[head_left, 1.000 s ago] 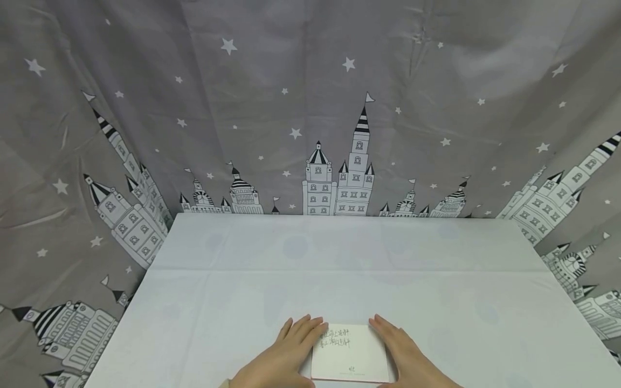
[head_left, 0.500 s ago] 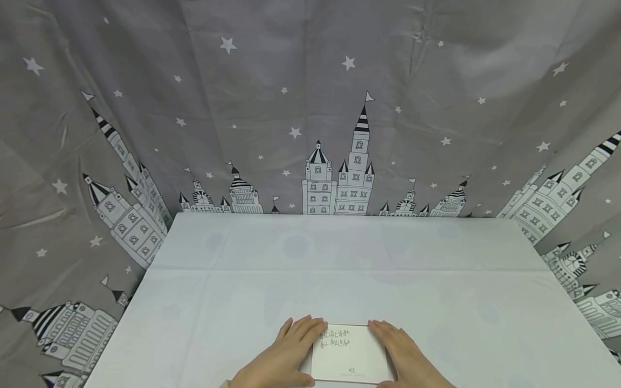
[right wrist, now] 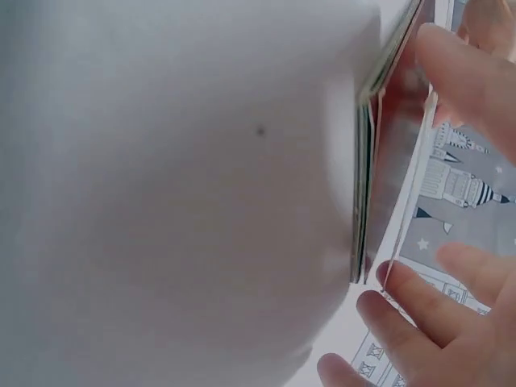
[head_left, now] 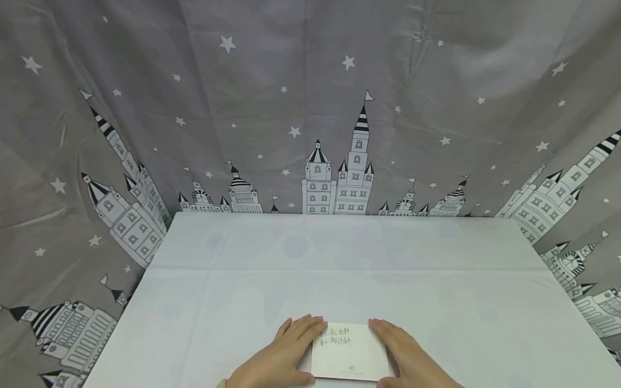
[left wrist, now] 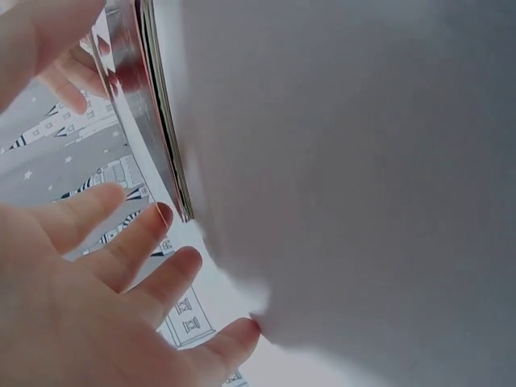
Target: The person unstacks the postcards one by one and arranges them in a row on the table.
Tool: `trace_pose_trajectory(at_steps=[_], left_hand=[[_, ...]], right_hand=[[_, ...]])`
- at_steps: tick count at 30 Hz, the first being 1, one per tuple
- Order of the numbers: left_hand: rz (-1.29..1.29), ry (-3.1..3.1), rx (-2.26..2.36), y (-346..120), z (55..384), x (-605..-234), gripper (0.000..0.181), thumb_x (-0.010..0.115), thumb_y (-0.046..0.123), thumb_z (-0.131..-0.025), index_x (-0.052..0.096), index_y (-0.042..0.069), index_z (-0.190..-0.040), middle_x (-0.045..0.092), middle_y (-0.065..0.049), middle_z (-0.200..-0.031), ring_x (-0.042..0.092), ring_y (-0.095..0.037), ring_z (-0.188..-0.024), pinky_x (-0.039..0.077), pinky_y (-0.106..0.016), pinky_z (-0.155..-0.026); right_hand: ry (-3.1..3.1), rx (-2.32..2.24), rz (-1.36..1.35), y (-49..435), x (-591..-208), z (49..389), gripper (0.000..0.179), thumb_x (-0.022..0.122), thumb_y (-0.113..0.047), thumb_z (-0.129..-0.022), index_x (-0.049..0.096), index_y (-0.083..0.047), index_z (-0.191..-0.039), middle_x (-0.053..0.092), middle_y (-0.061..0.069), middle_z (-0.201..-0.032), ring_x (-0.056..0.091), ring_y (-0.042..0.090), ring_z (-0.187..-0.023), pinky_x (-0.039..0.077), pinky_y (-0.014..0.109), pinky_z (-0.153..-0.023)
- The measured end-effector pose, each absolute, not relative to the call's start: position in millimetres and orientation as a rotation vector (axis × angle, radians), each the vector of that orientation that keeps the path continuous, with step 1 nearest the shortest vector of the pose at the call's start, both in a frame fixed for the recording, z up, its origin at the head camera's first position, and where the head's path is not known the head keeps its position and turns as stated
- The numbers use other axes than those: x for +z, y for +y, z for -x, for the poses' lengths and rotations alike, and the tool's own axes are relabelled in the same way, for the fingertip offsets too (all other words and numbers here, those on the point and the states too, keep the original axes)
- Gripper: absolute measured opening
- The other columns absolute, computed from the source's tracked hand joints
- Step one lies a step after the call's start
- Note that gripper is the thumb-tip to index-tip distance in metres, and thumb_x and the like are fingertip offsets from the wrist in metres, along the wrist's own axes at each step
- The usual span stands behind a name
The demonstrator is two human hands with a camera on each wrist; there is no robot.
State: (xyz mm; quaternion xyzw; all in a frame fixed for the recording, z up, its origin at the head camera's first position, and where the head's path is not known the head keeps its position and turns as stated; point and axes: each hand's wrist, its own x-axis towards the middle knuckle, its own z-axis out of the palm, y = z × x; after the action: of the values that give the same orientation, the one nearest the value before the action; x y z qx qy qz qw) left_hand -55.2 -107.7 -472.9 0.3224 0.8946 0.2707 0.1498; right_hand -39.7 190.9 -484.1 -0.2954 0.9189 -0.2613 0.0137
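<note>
A small off-white card (head_left: 351, 353) with handwriting along its top and a small mark lower down lies face up between my hands, low in the head view. My left hand (head_left: 278, 355) holds its left side, fingertips at the far corner and thumb at the near one. On the right side my right hand (head_left: 412, 355) grips it likewise. Both wrist views show the card's thin edge at the fingertips, a little apart from a stack of thin layers (left wrist: 165, 121) with a glossy, reddish surface. The remaining fingers of each hand are spread.
A white cloth with faint round spots covers the table (head_left: 301, 285). Behind it and along both sides hangs a grey curtain (head_left: 271, 64) printed with stars and castles.
Both hands stay at the sides of the card. The card's near edge dips slightly and comes back up; otherwise almost nothing moves.
</note>
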Motion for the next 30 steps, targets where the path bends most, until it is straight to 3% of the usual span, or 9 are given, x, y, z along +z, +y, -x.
trace_pose_trajectory(at_steps=[11, 30], left_hand=[[-1.022, 2.634, 0.766, -121, 72, -464, 0.092, 0.075, 0.029, -0.069, 0.021, 0.013, -0.142, 0.024, -0.003, -0.144, 0.015, -0.028, -0.133, 0.012, -0.061, -0.099], [-0.900, 2.735, 0.800, -157, 102, -451, 0.093, 0.078, 0.022, -0.064, 0.027, 0.011, -0.141, 0.026, -0.002, -0.144, 0.015, -0.028, -0.133, 0.010, -0.057, -0.102]], right_hand=[[2.816, -0.807, 0.844, 182, -470, 51, 0.093, 0.075, -0.039, -0.068, 0.023, -0.018, -0.143, 0.030, -0.004, -0.141, 0.033, 0.016, -0.126, 0.035, 0.038, -0.097], [2.824, -0.732, 1.047, 145, -455, 102, 0.089, 0.075, -0.039, -0.069, 0.030, -0.010, -0.140, 0.032, 0.003, -0.140, 0.033, 0.020, -0.125, 0.036, 0.038, -0.098]])
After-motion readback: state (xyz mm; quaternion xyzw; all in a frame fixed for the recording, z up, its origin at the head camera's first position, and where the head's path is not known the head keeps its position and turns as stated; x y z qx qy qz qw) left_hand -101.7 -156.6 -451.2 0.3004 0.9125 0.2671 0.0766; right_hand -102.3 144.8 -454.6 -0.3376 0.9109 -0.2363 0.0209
